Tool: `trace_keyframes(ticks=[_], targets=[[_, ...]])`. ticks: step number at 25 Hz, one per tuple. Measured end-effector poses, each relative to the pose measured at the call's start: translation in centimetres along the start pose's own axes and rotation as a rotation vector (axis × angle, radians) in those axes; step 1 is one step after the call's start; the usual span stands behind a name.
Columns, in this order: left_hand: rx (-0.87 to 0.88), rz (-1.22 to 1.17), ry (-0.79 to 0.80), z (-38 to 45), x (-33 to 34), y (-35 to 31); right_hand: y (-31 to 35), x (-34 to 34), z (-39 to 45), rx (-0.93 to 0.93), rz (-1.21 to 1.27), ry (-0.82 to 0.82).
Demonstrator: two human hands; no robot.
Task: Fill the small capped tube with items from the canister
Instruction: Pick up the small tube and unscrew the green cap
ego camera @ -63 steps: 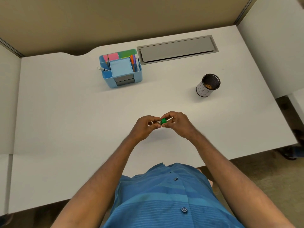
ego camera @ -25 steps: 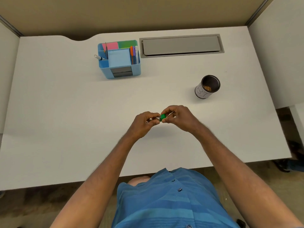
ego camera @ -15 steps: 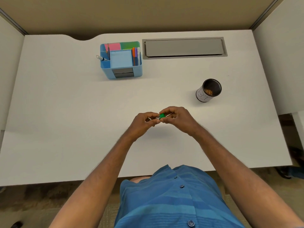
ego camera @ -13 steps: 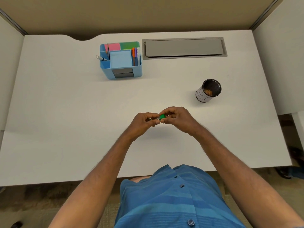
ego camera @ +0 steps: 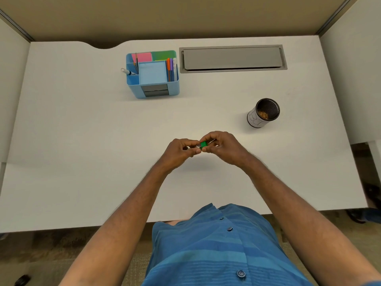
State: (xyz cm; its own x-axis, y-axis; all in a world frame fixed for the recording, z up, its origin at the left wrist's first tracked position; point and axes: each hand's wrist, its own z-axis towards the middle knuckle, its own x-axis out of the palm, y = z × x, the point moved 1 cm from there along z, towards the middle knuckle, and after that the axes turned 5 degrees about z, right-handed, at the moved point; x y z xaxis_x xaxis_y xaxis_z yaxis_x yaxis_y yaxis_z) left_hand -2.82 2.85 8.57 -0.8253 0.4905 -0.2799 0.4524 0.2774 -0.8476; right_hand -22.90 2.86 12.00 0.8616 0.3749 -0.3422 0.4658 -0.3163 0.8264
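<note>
Both hands meet above the middle of the white desk (ego camera: 82, 141). My left hand (ego camera: 179, 152) pinches the clear body of a small tube (ego camera: 195, 147), most of it hidden by fingers. My right hand (ego camera: 223, 148) grips the tube's green cap (ego camera: 203, 144) between thumb and fingertips. The cap sits at the tube's right end; whether it is seated or loose I cannot tell. The canister (ego camera: 262, 113), a dark mesh cup with a white label, stands upright to the far right with small brownish items inside.
A blue desk organiser (ego camera: 152, 76) with sticky notes, pens and a marker stands at the back centre. A grey cable hatch (ego camera: 232, 58) lies behind it to the right. Partition walls close both sides and the back.
The hands stay together on the tube and cap with only small finger shifts. The view has shifted slightly as my head moved. The canister has not moved.
</note>
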Motion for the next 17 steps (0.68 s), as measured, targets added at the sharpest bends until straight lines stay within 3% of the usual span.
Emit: trace_keyframes(ticks=[5, 10, 17], targets=[[-0.011, 0.012, -0.055, 0.4, -0.2, -0.3, 0.1, 0.5, 0.0, 0.006, 0.011, -0.094], [-0.014, -0.019, -0.006, 0.6, -0.5, -0.2, 0.2, 0.2, 0.5, -0.010, -0.026, -0.036], [-0.040, -0.025, -0.076, 1.1, -0.9, 0.2, -0.6, -0.4, 1.2, -0.023, 0.006, -0.162]])
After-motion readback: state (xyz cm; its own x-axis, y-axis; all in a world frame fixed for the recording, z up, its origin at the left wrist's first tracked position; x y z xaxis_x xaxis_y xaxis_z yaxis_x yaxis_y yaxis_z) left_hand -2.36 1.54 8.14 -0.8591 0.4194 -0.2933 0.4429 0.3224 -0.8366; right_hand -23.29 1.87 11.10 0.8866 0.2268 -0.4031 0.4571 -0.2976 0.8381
